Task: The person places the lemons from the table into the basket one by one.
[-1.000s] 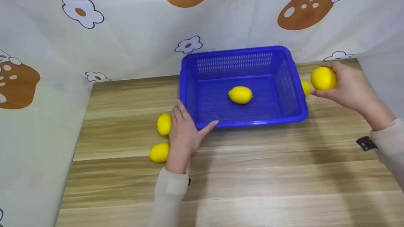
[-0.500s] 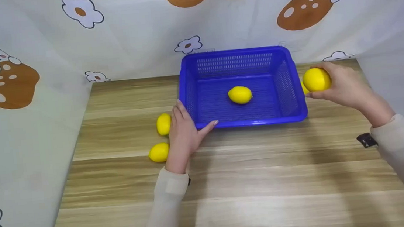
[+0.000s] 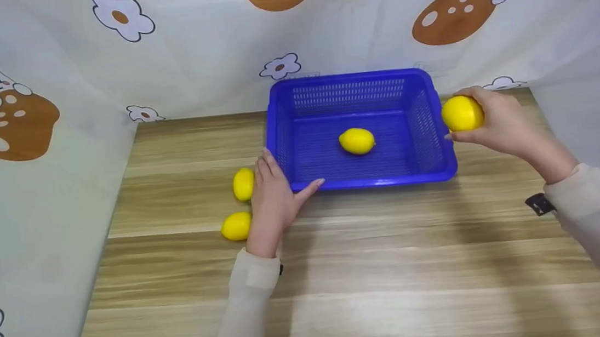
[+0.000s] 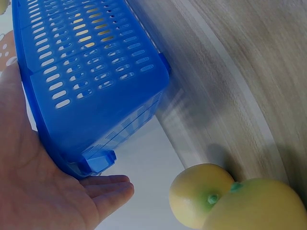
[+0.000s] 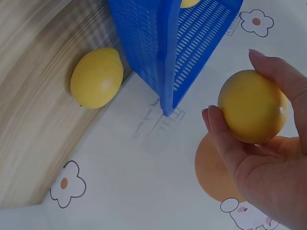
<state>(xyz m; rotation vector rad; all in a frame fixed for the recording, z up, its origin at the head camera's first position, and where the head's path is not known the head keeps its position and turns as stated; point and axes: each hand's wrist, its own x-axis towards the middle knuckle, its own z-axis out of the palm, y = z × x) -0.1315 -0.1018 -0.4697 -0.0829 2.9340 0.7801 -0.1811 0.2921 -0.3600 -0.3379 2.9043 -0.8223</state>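
Observation:
A blue plastic basket (image 3: 373, 182) stands at the back of the wooden table, with one lemon (image 3: 357, 141) lying inside. My left hand (image 3: 274, 196) rests against its front left corner, fingers straight along the side and thumb over the front rim. In the head view my right hand (image 3: 507, 121) holds a lemon (image 3: 462, 113) between thumb and fingers at the basket's right rim. The right wrist view shows this held lemon (image 5: 253, 106) raised off the table. Another lemon (image 5: 97, 77) lies on the table outside the basket's right wall, hidden in the head view.
Two lemons lie left of my left hand: one farther back (image 3: 244, 185) and one nearer (image 3: 237, 227). Both show close together in the left wrist view. A printed cloth (image 3: 200, 46) hangs behind the table and along its sides.
My right hand has carried its lemon left, up to the basket's right rim, covering the lemon on the table beside it. The left hand and basket have stayed put.

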